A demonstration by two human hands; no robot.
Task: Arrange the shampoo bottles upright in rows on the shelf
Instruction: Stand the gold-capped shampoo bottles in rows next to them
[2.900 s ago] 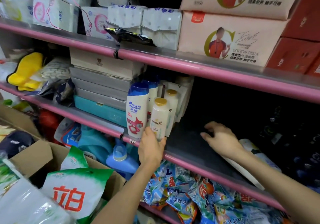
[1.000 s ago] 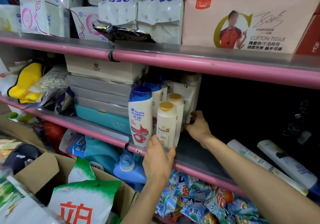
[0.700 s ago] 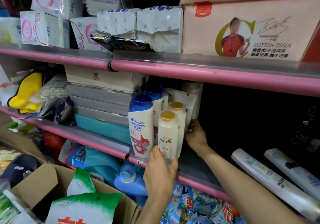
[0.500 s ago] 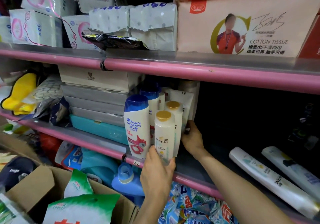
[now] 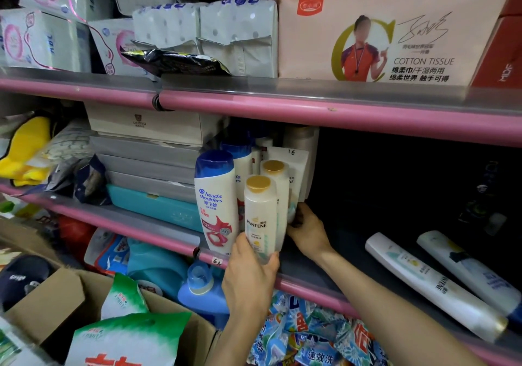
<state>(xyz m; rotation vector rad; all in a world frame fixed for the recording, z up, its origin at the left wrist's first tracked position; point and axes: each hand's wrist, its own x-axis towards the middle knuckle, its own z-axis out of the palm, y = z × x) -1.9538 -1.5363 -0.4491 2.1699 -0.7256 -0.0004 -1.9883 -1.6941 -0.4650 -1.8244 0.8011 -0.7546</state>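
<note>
Now my left hand (image 5: 248, 275) grips the front Pantene bottle (image 5: 261, 215) at the shelf (image 5: 310, 283) edge while my right hand (image 5: 308, 231) curls around the one behind, so I should square both bases flat beside the Head & Shoulders bottle (image 5: 216, 201).

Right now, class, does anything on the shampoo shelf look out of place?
Yes. Two long white bottles lie flat at the shelf's right, while the Head & Shoulders bottle and Pantene bottles stand upright.

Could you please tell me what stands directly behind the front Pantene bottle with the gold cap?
Behind the front Pantene bottle, gripped by the left hand, stands a second gold-capped bottle, then a white box. The right hand covers that bottle's base.
</note>
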